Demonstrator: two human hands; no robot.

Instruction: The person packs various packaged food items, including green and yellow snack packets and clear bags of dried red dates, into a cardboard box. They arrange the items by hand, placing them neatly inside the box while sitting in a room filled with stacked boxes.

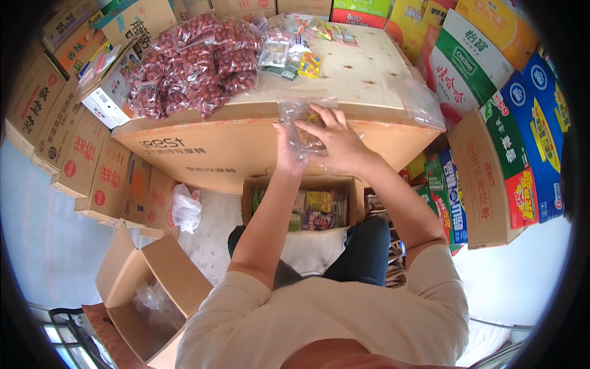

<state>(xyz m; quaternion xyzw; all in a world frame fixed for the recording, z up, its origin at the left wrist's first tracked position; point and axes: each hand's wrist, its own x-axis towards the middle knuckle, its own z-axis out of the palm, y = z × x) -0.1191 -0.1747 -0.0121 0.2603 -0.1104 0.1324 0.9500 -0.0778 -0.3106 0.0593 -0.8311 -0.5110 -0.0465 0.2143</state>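
A clear plastic bag with a zip-style top strip is between my hands at the front edge of the table. Inside it lies a brownish food packet with a yellow part, partly covered by my fingers. My left hand supports the bag from its left side and below, thumb pointing up. Across the front of the bag lies my right hand, its fingers spread over the packet. Just beyond the bag, several small snack packets lie on the wooden tabletop.
Bags of red dates are piled at the table's left. More clear bags hang over its right edge. Below, a cardboard box holds colourful packets. An open carton stands lower left. Stacked cartons line both sides.
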